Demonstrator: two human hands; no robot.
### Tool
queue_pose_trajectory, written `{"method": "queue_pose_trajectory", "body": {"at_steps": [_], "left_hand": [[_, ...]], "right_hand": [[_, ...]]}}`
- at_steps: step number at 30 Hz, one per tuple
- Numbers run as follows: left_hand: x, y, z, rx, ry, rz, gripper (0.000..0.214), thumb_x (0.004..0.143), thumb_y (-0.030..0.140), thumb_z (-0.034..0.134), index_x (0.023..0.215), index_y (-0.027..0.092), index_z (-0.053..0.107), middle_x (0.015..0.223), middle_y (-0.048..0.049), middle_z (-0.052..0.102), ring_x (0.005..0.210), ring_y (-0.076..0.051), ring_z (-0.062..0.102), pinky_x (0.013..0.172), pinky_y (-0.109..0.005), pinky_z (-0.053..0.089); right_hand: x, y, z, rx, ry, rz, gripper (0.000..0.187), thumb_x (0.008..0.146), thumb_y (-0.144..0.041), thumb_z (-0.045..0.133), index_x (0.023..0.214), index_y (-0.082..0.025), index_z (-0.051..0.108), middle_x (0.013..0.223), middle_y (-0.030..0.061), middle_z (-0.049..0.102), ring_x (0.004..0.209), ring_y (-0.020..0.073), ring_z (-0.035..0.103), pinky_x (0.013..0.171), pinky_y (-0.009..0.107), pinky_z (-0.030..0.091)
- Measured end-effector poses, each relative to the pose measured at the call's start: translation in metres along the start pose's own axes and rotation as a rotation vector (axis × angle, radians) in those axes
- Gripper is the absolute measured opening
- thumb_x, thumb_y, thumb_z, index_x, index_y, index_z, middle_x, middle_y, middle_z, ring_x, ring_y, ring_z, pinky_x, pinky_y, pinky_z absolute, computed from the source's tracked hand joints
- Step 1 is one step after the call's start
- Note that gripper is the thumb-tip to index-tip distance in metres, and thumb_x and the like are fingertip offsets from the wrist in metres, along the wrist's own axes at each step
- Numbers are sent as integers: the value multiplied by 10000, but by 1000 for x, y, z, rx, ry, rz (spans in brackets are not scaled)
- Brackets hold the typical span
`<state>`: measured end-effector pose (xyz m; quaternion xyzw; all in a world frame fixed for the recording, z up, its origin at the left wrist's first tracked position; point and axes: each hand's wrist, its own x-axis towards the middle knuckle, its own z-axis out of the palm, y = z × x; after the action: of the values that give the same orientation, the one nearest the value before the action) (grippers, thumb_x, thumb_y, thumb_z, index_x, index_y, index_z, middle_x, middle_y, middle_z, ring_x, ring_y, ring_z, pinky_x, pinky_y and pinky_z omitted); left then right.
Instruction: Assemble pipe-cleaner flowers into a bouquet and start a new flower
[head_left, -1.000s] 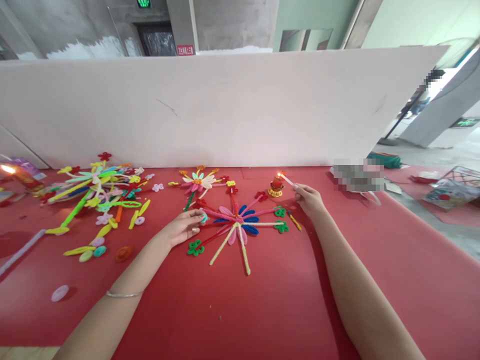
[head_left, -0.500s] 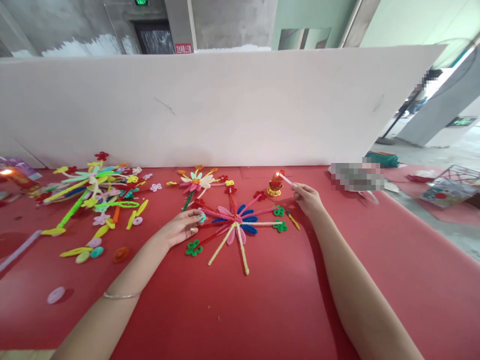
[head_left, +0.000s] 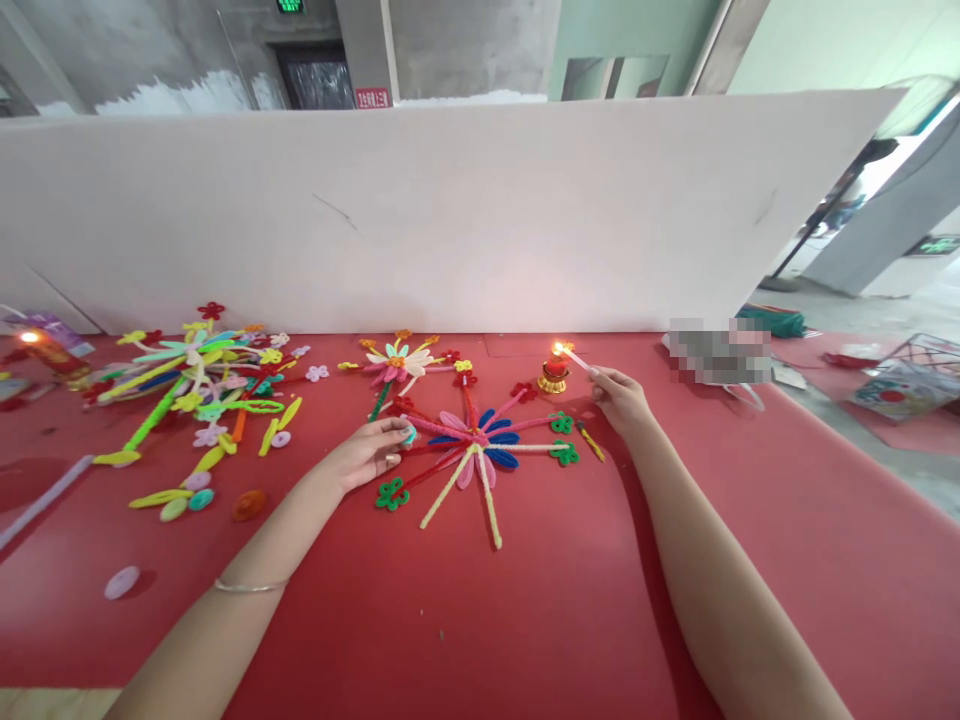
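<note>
My right hand [head_left: 619,398] pinches a thin whitish glue stick [head_left: 576,358] near its end. The stick's tip is at the flame of a small red candle [head_left: 556,370] in a gold holder. A small turquoise pipe-cleaner piece [head_left: 409,434] is held between the thumb and fingers of my left hand [head_left: 373,455]. That hand is beside a large pipe-cleaner flower [head_left: 474,438], which lies flat with pink and blue petals and long radiating stems. Green loop blossoms [head_left: 564,453] end some stems; two pale yellow stems [head_left: 489,500] end bare.
A colourful pipe-cleaner bunch [head_left: 187,365] lies at left among loose leaves and coils. Behind the large flower is a smaller one [head_left: 397,362]. Another lit candle [head_left: 49,355] stands far left. A white panel [head_left: 480,220] borders the red table [head_left: 555,620]. A yellow lighter-like stick [head_left: 591,442] lies near my right hand.
The candle flame at the stick's tip looks larger and brighter. Both hands keep nearly the same places, and the whole view has shifted slightly.
</note>
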<state>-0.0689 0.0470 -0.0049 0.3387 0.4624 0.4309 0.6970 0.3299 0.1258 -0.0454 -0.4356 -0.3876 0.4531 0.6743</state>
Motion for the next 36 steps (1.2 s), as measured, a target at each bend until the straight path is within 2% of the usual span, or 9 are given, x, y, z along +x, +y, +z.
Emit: {"method": "queue_pose_trajectory", "body": {"at_steps": [36], "left_hand": [[-1,0,2,19,-15,9,192,644,68,727,802,113,627,700,-28,619,593,-77,578,422,-123,360]], "right_hand": [[4,4,-5,-3,0,2,324,472,-405,828,647,-188,662,603,-19,570,456,46,409,392,196,343]]}}
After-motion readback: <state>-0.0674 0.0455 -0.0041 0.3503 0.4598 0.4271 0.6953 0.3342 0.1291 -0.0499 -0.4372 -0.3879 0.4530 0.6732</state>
